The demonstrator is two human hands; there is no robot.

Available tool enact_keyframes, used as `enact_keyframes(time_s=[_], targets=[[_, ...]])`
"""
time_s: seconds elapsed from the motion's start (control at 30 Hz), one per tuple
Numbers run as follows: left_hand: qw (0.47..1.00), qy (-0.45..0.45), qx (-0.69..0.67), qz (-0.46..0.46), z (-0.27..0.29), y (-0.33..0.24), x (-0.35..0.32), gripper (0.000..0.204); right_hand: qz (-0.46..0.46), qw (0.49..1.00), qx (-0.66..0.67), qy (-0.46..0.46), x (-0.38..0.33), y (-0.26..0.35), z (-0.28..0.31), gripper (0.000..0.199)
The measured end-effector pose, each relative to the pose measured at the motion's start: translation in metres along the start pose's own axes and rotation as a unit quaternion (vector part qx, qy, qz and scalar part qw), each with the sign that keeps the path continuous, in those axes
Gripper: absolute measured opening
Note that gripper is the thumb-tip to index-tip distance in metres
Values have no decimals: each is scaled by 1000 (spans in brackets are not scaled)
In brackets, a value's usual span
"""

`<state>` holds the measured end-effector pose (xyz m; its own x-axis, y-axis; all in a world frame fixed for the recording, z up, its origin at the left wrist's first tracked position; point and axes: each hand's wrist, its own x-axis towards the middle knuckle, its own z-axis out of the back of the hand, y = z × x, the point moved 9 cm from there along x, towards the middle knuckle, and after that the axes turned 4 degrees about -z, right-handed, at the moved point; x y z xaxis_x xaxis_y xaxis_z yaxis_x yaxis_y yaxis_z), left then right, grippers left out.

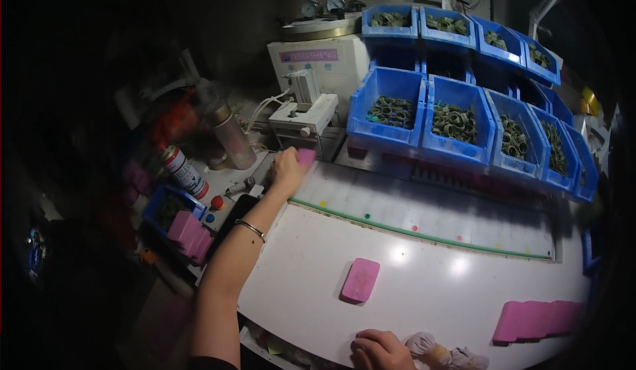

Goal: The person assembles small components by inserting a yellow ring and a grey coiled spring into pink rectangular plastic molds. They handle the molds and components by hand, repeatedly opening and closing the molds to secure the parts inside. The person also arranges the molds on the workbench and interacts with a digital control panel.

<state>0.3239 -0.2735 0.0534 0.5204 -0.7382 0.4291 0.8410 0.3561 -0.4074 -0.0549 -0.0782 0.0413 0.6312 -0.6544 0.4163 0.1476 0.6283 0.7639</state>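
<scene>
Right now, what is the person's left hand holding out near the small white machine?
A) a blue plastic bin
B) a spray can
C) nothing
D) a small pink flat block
D: the left hand is stretched forward with its fingers closed on a small pink flat block, just in front of the small white machine; the red-and-white spray can stands untouched to its left.
</scene>
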Motion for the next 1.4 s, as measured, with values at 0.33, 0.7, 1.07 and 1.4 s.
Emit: enact_keyframes(time_s=[0.33,0.7,1.07,1.4], targets=[[916,354,49,-183,1,-155,-216,65,-30,998,-4,46,8,-15,-3,30],[737,461,-492,-49,28,-181,-319,53,21,985,-149,-84,12,11,26,56],[567,364,-678,294,16,-174,-343,62,124,932,-254,-228,-20,43,35,41],[721,292,-611,145,42,-171,-309,60,-88,990,0,-106,12,20,58,47]])
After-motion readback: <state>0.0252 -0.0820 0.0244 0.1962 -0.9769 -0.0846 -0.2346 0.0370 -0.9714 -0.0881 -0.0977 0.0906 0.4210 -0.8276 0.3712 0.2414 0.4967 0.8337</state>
